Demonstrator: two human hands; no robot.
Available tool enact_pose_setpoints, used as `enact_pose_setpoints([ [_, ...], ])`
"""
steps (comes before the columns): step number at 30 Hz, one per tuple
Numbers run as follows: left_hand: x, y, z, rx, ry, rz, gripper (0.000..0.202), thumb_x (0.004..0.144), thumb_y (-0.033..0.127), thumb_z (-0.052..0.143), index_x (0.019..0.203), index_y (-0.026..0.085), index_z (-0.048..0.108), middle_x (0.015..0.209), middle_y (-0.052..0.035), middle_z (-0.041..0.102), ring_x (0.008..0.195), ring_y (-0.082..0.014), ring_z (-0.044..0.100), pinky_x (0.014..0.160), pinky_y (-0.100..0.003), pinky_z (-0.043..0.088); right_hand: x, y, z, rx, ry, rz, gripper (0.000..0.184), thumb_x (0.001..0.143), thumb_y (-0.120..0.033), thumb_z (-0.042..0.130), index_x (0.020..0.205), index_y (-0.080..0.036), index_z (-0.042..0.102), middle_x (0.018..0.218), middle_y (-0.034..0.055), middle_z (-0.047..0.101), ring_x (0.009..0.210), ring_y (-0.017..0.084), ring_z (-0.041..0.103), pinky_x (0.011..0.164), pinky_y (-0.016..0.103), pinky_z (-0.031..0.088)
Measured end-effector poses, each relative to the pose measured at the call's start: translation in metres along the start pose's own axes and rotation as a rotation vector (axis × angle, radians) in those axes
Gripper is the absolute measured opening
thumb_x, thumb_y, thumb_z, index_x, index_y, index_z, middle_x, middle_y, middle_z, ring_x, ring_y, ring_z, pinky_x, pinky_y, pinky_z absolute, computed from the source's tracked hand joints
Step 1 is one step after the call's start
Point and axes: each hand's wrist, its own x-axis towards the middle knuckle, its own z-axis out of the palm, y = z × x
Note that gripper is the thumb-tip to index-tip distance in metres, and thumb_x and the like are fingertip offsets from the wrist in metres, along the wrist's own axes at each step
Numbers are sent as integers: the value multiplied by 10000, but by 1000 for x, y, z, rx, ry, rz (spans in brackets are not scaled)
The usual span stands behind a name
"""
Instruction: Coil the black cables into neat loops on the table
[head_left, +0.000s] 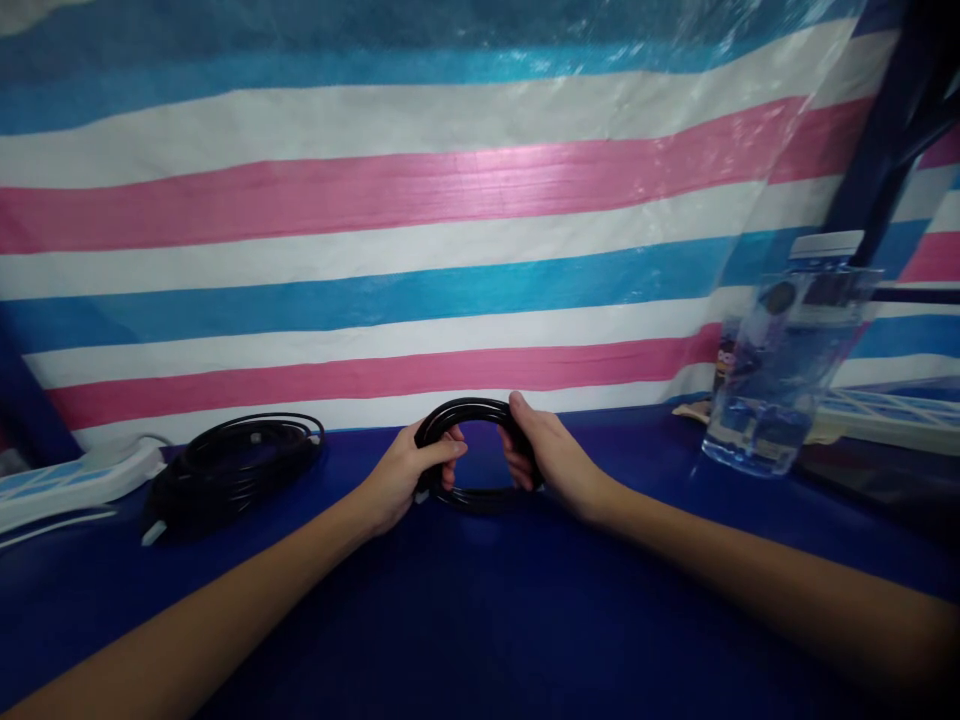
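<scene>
In the head view, the black cable coil [469, 410] is at the centre of the frame above the blue table surface [480, 620], any contact between them being unclear, with the left hand [406, 474] curled around its left side and the right hand [561, 462] curled around its right. Apply even, moderate finger pressure on both sides, as this should hold the strands bundled and the loop round; avoid the larger cable coil [232, 485] at the lower left of the frame, where strands could snag
</scene>
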Motion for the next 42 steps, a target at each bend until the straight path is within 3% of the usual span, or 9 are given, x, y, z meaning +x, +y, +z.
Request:
enact_pose_setpoints([
  [3,-3,-3,2,182,159,168,366,721,176,564,1072,187,463,826,-10,568,686,-119,567,671,-269,440,1,5,-1,-19,78,-36,487,864,-612,352,696,-169,461,438,-67,361,339,56,384,369,197,314],
  [6,-6,3,2,618,289,345,507,756,134,478,1251,211,396,986,-58,599,863,-173,580,808,-328,420,0,9,-1,-80,165,-93,416,861,-567,414,765,-167,482,466,-75,377,337,54,389,360,197,338],
  [10,-8,32,-4,1178,106,315,520,858,228,387,1375,210,334,1078,-118,626,931,-264,600,780,-363,412,-2,9,-1,-174,203,-106,380,828,-540,492,800,-161,498,514,-60,416,367,62,424,353,199,332],
  [14,-8,59,-9,1516,62,327,450,915,319,307,1319,171,440,861,-117,675,741,-263,632,621,-313,379,-2,7,-1,-256,202,-141,284,774,-427,609,805,-160,516,609,-27,487,446,67,444,409,212,368],
  [20,-8,62,-7,1201,118,497,308,910,322,383,1068,187,610,982,-54,679,862,-190,617,715,-263,397,-2,3,-1,-360,155,-185,234,839,-395,519,777,-170,498,568,-28,440,511,87,430,471,219,350],
  [25,-3,57,-8,710,-49,272,246,882,351,428,878,164,588,750,-15,642,704,-137,602,659,-240,429,-8,1,-2,-359,97,-235,333,852,-488,489,764,-167,483,566,-35,427,493,70,428,460,204,339],
  [32,-10,52,-6,371,-224,170,340,809,489,535,728,160,505,447,67,434,370,-60,427,401,-174,323,-17,-5,3,-344,93,-424,379,909,-433,415,1201,-195,455,681,-12,535,515,75,521,480,205,398],
  [37,-10,46,-3,472,-114,142,283,714,393,680,865,170,595,514,57,510,391,-75,470,385,-176,347,-15,-10,3,-393,65,-444,353,937,-407,347,1154,-175,502,660,-9,536,520,74,533,498,203,414],
  [42,-11,32,-8,654,153,315,195,787,365,606,835,176,593,520,52,520,427,-85,512,448,-195,375,-15,-17,10,-208,-22,-218,440,916,-532,296,759,-162,475,531,-24,487,388,64,471,377,188,336],
])
